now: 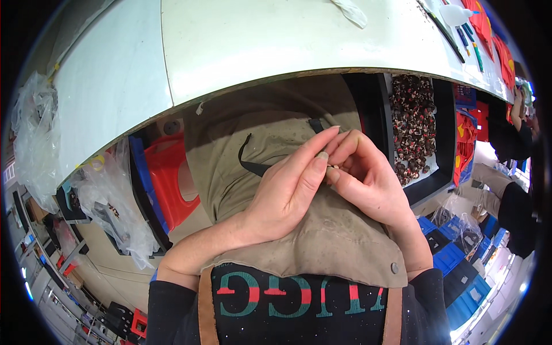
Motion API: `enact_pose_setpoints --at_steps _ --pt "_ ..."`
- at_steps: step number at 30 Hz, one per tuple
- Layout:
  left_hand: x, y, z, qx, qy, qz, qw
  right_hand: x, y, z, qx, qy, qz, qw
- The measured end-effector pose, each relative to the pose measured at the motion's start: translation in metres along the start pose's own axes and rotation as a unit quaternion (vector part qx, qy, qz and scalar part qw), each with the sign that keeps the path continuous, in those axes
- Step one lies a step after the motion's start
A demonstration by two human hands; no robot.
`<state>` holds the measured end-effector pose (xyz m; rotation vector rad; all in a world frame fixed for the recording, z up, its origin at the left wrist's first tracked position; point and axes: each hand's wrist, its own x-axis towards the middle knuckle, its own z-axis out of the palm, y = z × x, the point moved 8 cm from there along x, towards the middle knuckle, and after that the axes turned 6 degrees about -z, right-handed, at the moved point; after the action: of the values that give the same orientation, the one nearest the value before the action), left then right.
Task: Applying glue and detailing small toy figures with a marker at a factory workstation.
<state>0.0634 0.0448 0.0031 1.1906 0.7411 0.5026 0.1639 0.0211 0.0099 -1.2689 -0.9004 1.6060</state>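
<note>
Above the lap, my left hand [290,184] and my right hand [368,178] meet at the fingertips. Between them shows a tiny pale piece [333,167], too small to name. The right thumb and bent index finger pinch at it. My left fingers are long and pressed together, with the thumb closed in against the same spot; what they grip is mostly hidden. Under the hands spreads a tan apron [230,167] with a dark strap [251,163]. To the right, a black tray [444,132] holds many small dark pieces [411,123] flecked with red and white.
A white table [259,43] curves across the front, bearing pens [464,39], a white squeeze bottle [456,15] and red cloth pieces [482,26]. At left are a red stool [167,178] and plastic bags [112,195]. Blue bins [451,259] and another person [512,201] are at right.
</note>
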Motion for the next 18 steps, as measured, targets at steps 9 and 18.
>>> enact_pose_setpoints --at_steps 9,18 --pt "-0.001 -0.013 0.000 -0.117 -0.039 -0.119 0.985 -0.003 0.002 -0.002 -0.013 -0.020 0.069 0.997" --pt "-0.002 -0.017 -0.001 -0.133 -0.044 -0.133 0.981 -0.002 -0.001 0.001 -0.034 -0.014 0.045 0.998"
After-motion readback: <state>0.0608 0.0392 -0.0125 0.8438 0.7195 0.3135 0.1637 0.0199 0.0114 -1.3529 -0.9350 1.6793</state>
